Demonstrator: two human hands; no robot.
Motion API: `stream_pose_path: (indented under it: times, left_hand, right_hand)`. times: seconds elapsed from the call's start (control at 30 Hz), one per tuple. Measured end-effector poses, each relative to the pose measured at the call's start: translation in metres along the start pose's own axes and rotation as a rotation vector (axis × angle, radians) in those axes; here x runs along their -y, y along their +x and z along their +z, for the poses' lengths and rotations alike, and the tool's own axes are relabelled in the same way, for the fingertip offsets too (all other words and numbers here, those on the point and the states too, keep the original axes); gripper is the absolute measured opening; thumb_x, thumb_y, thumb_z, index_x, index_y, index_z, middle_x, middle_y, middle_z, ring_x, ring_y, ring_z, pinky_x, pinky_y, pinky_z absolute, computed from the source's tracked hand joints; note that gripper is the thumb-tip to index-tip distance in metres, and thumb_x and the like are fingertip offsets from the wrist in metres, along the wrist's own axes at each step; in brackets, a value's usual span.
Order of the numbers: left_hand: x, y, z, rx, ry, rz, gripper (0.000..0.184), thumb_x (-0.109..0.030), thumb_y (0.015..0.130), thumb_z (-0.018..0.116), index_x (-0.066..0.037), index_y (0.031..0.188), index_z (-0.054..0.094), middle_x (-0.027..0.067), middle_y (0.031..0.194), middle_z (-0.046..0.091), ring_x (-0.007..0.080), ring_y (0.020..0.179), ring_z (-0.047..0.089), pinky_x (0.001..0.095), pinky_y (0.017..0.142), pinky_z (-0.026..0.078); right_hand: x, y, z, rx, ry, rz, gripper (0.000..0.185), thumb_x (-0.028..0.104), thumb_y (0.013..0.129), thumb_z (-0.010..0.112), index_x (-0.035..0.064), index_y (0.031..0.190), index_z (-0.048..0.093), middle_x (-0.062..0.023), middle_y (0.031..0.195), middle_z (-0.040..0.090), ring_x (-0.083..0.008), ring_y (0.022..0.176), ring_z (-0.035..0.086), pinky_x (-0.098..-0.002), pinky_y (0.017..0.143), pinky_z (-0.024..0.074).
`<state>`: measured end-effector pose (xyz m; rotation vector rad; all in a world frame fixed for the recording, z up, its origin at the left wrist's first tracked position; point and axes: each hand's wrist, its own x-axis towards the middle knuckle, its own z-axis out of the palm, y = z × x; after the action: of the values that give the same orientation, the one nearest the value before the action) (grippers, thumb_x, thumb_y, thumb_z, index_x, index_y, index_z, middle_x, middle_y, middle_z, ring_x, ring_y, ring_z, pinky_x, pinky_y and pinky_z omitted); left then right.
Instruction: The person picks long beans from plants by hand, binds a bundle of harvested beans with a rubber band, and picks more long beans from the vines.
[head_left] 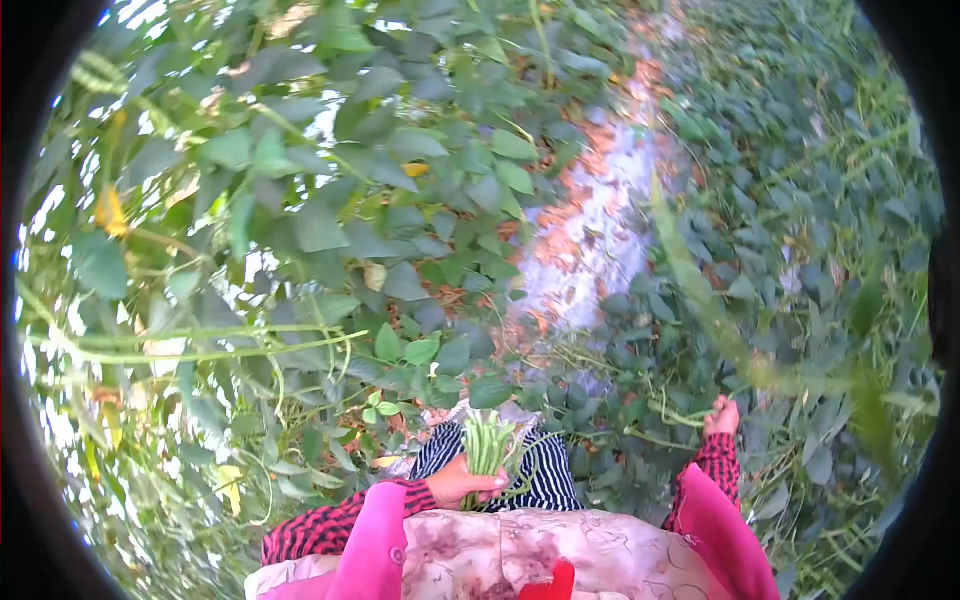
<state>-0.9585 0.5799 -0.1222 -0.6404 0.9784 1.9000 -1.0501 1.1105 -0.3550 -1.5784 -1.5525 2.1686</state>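
Low in the middle, in front of my body, my left hand (468, 483) is closed around a bunch of long green beans (487, 440). The bunch stands roughly upright, its pale tips above the thumb and some thin ends hanging below. Out to the right, among the leaves, my right hand (721, 417) is closed with its fingers bent. A thin green bean (678, 412) curves from the foliage up to those fingers. Where it passes into the grip is too small to see clearly.
Dense leafy bean plants (400, 210) rise on the left, and more vines (800, 250) stand on the right. Between them runs a pale ground strip (595, 235) with dry leaves. Long beans (220, 345) hang at the left. A blurred stem (700, 290) crosses the right side close to me.
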Motion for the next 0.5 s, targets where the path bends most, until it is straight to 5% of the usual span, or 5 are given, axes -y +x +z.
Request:
stream_pose_path:
  times: [0.03,0.17,0.3,0.43,0.5]
  left_hand:
    - [-0.006,-0.005,0.007,-0.023,0.026,0.031,0.015,-0.008,0.078,0.062,-0.004,0.088,0.053,0.006,0.07,0.054,0.0106,0.058,0.05,0.0213,0.048,0.038]
    - [-0.018,-0.013,0.018,-0.042,0.092,0.159,0.015,-0.013,0.079,0.061,-0.005,0.088,0.052,0.0061,0.07,0.055,0.0095,0.054,0.047,0.0209,0.047,0.038]
    - [-0.034,-0.031,0.031,-0.121,0.111,0.274,0.018,-0.015,0.08,0.061,-0.005,0.091,0.051,0.0073,0.073,0.057,0.0093,0.054,0.047,0.0206,0.048,0.038]
    - [-0.053,-0.049,0.043,-0.141,0.15,0.425,0.02,-0.019,0.084,0.057,-0.008,0.099,0.051,0.0026,0.085,0.058,0.0067,0.058,0.046,0.0209,0.052,0.04]
    - [-0.057,-0.06,0.045,-0.117,0.141,0.488,0.021,-0.019,0.084,0.057,-0.008,0.1,0.051,0.0016,0.084,0.057,0.007,0.058,0.046,0.0211,0.052,0.04]
  right_hand:
    - [0.0,-0.012,0.007,-0.225,0.081,0.007,0.012,0.027,0.082,0.042,0.0181,0.078,0.05,0.004,0.059,0.045,-0.0084,0.044,0.035,-0.0251,0.037,0.023]
    - [-0.019,-0.057,0.069,0.249,-0.37,-0.192,0.011,0.025,0.079,0.05,0.0177,0.083,0.057,0.0036,0.056,0.042,-0.0091,0.046,0.036,-0.0272,0.039,0.0296]
    - [0.025,-0.254,0.197,0.935,-0.753,-0.196,0.023,0.012,0.08,0.043,0.0053,0.096,0.058,0.0028,0.065,0.046,-0.007,0.057,0.042,-0.0221,0.053,0.0385]
    - [0.055,-0.385,0.238,1.469,-0.555,0.009,0.018,0.014,0.087,0.045,0.0017,0.099,0.052,0.0006,0.078,0.051,-0.0072,0.066,0.048,-0.0195,0.062,0.0405]
    - [0.062,-0.431,0.252,1.552,-0.449,-0.137,0.014,0.015,0.09,0.044,0.0052,0.097,0.051,0.0022,0.073,0.049,-0.0037,0.059,0.043,-0.016,0.053,0.0361]
